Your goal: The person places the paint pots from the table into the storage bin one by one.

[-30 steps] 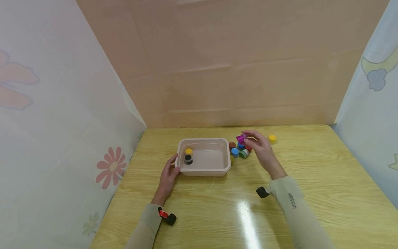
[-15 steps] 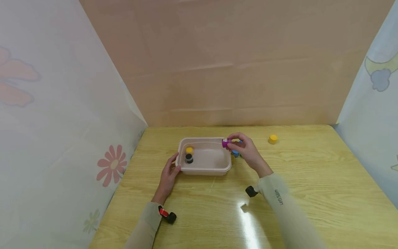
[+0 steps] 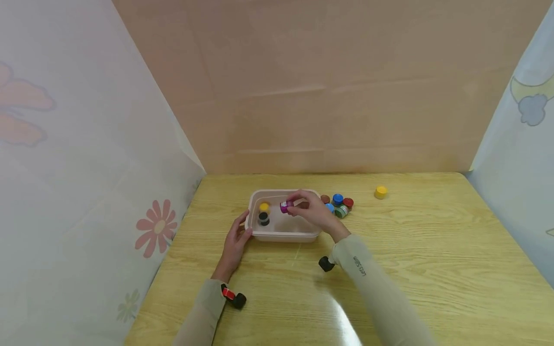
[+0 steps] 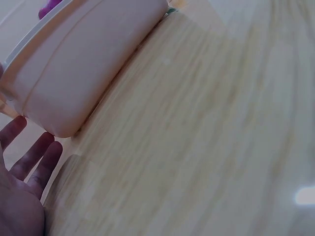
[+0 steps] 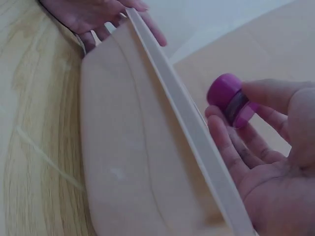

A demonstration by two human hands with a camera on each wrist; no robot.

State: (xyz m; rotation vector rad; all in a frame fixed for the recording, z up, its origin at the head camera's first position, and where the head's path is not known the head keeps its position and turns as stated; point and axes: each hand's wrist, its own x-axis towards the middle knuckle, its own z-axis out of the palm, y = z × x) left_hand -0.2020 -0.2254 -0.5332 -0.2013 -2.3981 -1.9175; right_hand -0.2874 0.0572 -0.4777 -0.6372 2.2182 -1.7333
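Over the inside of a pale pink plastic tub (image 3: 285,236), my right hand (image 3: 313,210) pinches a small purple-lidded paint jar (image 3: 285,206). In the right wrist view the jar (image 5: 230,96) is tilted between thumb and fingertips, above the rim. My left hand (image 3: 233,245) holds the tub's near left corner, thumb at the front and fingers along the left side. Its fingers (image 4: 33,156) reach the outer wall in the left wrist view. A yellow-lidded jar (image 3: 264,207) and a black-lidded jar (image 3: 263,218) stand inside the tub at its left end.
Right of the tub several jars cluster, among them a blue one (image 3: 338,199), a red one (image 3: 348,203) and a green one lying on its side (image 3: 341,211). A lone yellow jar (image 3: 381,192) stands further right. A brown papered wall (image 3: 329,120) closes off the table's back.
My right hand has carried the purple jar leftward from above the cluster to over the tub. The left hand stays at the tub's corner.
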